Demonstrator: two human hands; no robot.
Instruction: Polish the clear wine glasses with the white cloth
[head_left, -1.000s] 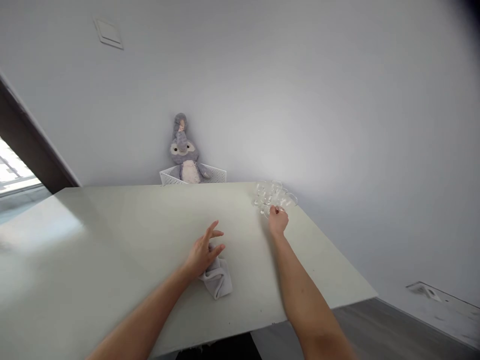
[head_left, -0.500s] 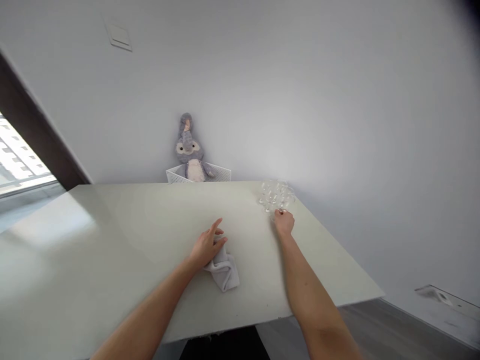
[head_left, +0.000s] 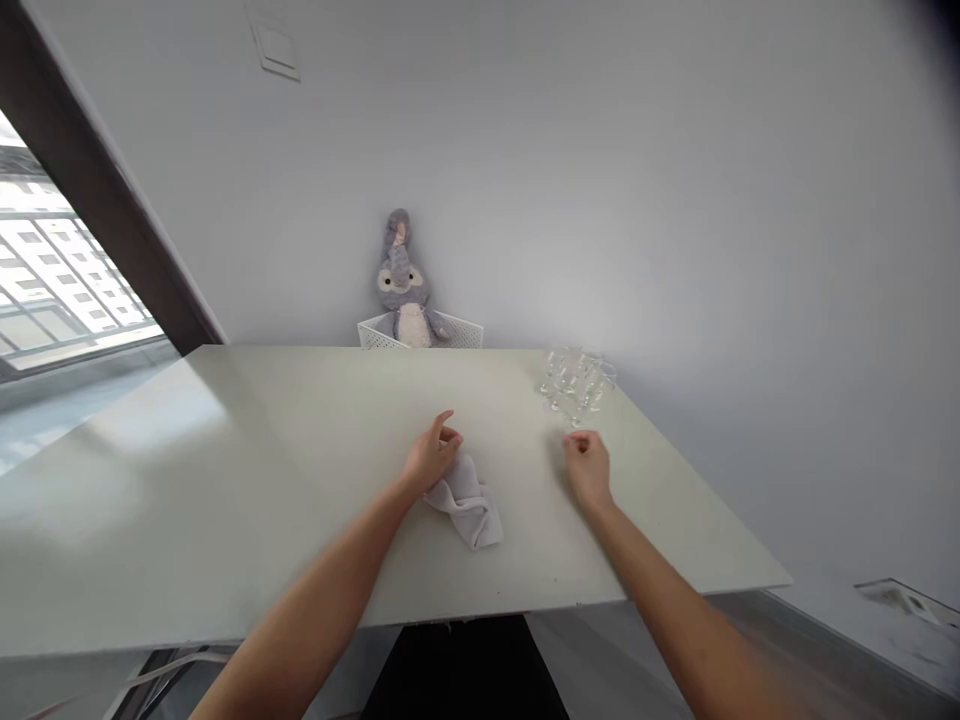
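Note:
A crumpled pale grey cloth (head_left: 472,510) lies on the white table (head_left: 300,440) near its front middle. My left hand (head_left: 433,452) rests at the cloth's upper left end, index finger raised and the other fingers curled; whether it grips the cloth is unclear. Several clear glasses (head_left: 576,380) stand in a cluster at the table's back right. Just in front of them is my right hand (head_left: 589,465), fingers curled together and apart from the glasses. Anything between its fingers is too small to make out.
A grey plush toy (head_left: 405,290) sits in a white perforated basket (head_left: 461,332) behind the table's back edge, against the wall. A window with a dark frame (head_left: 112,160) is at the left. The table's right edge slants toward the front.
My right hand has drawn back a little from the glasses. The fingers of my left hand have curled in more over the cloth. The whole view has shifted slightly.

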